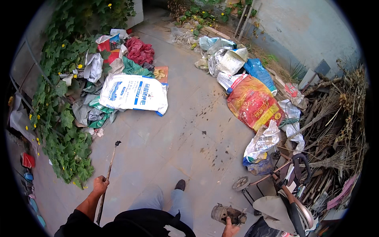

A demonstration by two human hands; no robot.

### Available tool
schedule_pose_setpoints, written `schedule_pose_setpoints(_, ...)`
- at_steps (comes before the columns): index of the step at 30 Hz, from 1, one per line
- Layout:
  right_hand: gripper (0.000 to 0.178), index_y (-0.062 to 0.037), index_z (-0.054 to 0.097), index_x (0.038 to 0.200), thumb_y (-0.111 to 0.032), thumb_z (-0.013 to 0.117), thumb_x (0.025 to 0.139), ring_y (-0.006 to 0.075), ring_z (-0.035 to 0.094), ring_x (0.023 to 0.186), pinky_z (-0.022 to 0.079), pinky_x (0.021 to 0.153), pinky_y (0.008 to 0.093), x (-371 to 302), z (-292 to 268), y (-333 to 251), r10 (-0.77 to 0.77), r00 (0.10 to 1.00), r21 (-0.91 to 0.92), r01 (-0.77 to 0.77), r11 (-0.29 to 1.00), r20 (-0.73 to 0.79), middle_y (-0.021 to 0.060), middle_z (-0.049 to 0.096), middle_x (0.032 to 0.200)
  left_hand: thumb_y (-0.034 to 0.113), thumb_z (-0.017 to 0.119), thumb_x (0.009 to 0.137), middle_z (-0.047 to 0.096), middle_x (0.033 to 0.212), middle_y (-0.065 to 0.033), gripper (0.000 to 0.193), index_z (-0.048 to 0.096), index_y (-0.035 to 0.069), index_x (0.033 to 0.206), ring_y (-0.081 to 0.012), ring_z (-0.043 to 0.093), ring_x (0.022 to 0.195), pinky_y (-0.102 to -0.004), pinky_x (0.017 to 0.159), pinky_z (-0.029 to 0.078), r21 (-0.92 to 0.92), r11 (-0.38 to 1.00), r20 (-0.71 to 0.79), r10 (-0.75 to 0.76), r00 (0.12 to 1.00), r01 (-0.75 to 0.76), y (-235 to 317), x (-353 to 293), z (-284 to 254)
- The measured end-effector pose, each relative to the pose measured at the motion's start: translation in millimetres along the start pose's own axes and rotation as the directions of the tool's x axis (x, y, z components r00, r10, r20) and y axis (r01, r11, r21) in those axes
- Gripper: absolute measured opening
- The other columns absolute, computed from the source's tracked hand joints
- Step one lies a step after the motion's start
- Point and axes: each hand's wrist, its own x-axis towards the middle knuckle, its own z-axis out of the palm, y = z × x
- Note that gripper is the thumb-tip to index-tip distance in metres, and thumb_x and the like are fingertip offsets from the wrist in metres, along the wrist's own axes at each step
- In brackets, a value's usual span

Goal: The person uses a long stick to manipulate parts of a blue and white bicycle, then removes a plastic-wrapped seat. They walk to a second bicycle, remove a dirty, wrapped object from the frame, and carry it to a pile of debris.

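Note:
My left hand [101, 185] is closed around a long thin wooden stick [111, 162], which stands slanted with a dark, knobby tip at its far end. At the lower right, my right hand [230, 229] grips a rusty, dirt-covered can [220, 212] that appears tilted. Its thumb lies at the can's dark opening; the other fingers are mostly hidden. What is inside the can cannot be made out. Both things are held above the paved ground [166, 170], and neither hand touches the sacks farther off.
A white sack [134, 94] tops a heap of cloths at the left, beside leafy vines [67, 134]. Red-yellow sacks [252, 102] lie at the right. A folded stroller [282, 189] stands before piled dry branches [335, 130]. Dark spots mark the paving.

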Motion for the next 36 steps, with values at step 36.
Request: schedule_pose_setpoints(36,0.064,0.0085,0.055,0.119,-0.015,0.084,0.067,0.025,0.059,0.102,0.046,0.093,0.0362,803.9,854.2,-562.8,-0.237,0.965,-0.099,0.249,0.963,0.116,0.0175,0.06,0.116,0.011,0.064,0.075,0.062,0.057,-0.0117,0.016,0.061,-0.003,0.071,-0.019,0.062,0.047,-0.0335,0.048,0.051,-0.277,0.942,-0.072,-0.216,0.974,0.189,641.1,810.6,-117.6)
